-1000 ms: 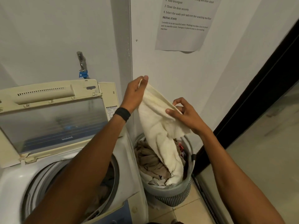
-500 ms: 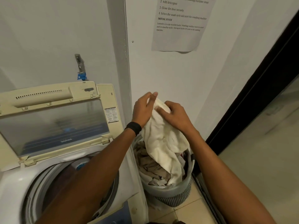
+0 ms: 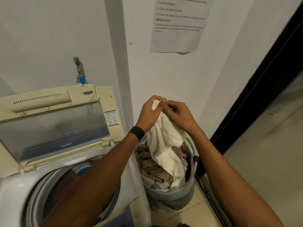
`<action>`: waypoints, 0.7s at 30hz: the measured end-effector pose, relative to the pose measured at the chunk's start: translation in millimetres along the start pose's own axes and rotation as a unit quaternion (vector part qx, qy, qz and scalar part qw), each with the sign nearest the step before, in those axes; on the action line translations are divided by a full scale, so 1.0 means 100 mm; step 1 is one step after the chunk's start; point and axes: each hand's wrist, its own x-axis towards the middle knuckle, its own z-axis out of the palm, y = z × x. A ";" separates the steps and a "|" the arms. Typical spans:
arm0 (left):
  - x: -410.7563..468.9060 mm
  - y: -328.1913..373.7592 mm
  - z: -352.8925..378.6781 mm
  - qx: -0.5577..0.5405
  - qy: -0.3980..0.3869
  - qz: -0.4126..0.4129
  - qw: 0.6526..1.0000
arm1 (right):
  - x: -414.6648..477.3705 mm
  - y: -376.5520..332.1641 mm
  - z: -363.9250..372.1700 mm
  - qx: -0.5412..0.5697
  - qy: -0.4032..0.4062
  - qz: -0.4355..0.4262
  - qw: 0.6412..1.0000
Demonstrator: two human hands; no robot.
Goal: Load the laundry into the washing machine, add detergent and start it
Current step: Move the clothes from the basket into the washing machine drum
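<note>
Whereas a second ago the hands were gripping the cream towel (image 3: 165,141) apart and higher, the left hand (image 3: 150,113) and right hand (image 3: 179,116) are now meeting at its top edge, fingers of both curling round the cloth. Its lower end is trailing into the laundry basket (image 3: 172,194), just beside the open washing machine (image 3: 11,190), whose drum (image 3: 49,185) the left forearm (image 3: 98,177) is crossing.

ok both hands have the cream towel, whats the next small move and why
Probably lift the cream towel clear of the laundry basket and swing it left over the drum. The left hand and right hand pinch its top edge, its lower end lies in the basket, and the lid stands open.
</note>
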 end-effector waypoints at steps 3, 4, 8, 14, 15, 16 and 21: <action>0.03 -0.05 -0.06 0.008 0.065 -0.017 0.998 | -0.04 0.07 -0.03 -0.018 -0.091 0.014 0.996; 0.05 -0.07 -0.10 0.006 0.098 -0.024 0.995 | -0.07 0.11 -0.05 -0.047 -0.125 0.016 0.991; 0.10 -0.11 -0.28 -0.018 0.182 -0.043 0.982 | -0.19 0.26 -0.18 0.004 -0.104 0.052 0.993; 0.08 -0.02 -0.22 -0.071 0.156 -0.051 0.984 | -0.11 0.14 -0.27 0.150 0.029 0.059 0.987; 0.06 0.01 -0.16 -0.071 0.138 -0.047 0.987 | -0.07 0.10 -0.22 0.144 0.035 0.058 0.987; 0.04 0.04 -0.10 -0.069 0.117 -0.040 0.990 | -0.02 0.06 -0.16 0.141 0.042 0.056 0.988; -0.05 0.04 0.11 -0.077 0.027 0.010 0.997 | 0.11 -0.06 0.18 0.151 0.149 0.079 0.974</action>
